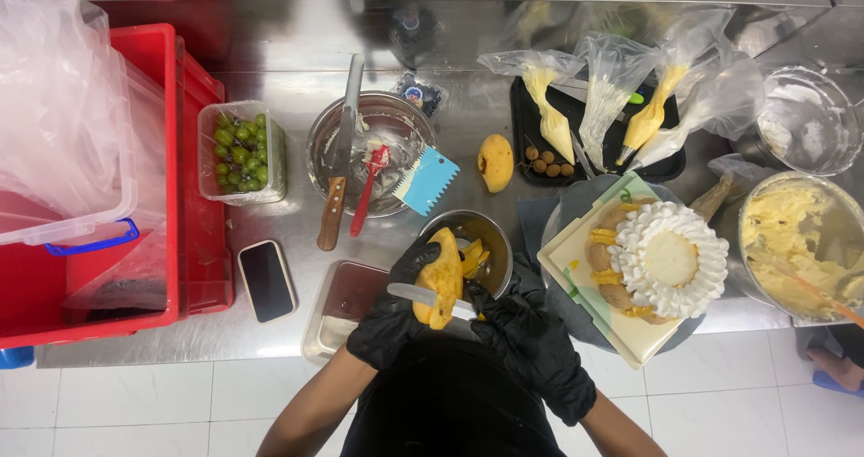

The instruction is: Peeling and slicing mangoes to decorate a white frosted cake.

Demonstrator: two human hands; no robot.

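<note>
My left hand (391, 309), in a black glove, grips a peeled yellow mango (440, 277) above a small steel bowl (480, 234) with yellow fruit pieces in it. My right hand (526, 336), also black-gloved, holds a small knife (423, 295) whose blade lies across the mango's lower part. Both hands are at the near edge of the steel counter (288, 88).
A whole mango (495, 162) lies behind the bowl. A cream-piped round cake (664, 259) sits on a board at right. Piping bags (621, 97), a cream tub (796, 241), a mixing bowl with knife and spatula (369, 151), grapes (240, 151), a phone (266, 280) and a red crate (108, 187) surround them.
</note>
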